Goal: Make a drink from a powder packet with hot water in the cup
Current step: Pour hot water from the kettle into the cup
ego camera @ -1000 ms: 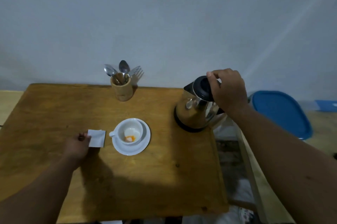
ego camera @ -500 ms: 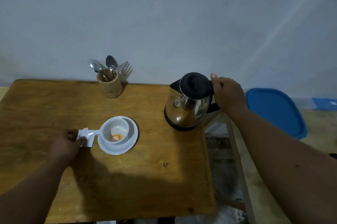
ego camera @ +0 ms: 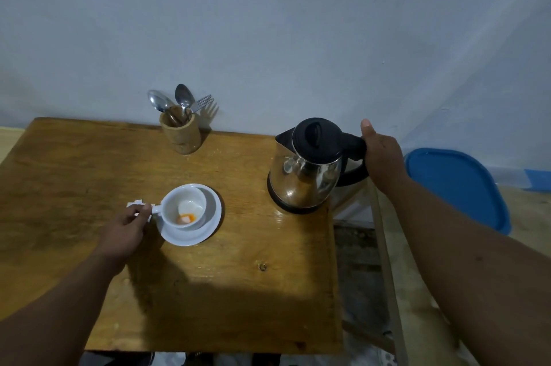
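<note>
Steel kettle (ego camera: 304, 174) stands on the counter (ego camera: 89, 157), your right hand (ego camera: 381, 157) wrapped round its handle. Lift it level and pour slowly into the cup (ego camera: 183, 206) (orange powder inside), while your left hand (ego camera: 125, 228) pinches the handle, seemingly with the packet (ego camera: 135, 204).

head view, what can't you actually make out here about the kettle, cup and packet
- Kettle water level: head view, hidden by the shut black lid and steel wall.
- Packet print: too small, mostly covered by the left hand.
- Right hand fingers: hidden behind the handle.
- Cup powder kind: too small.
</note>
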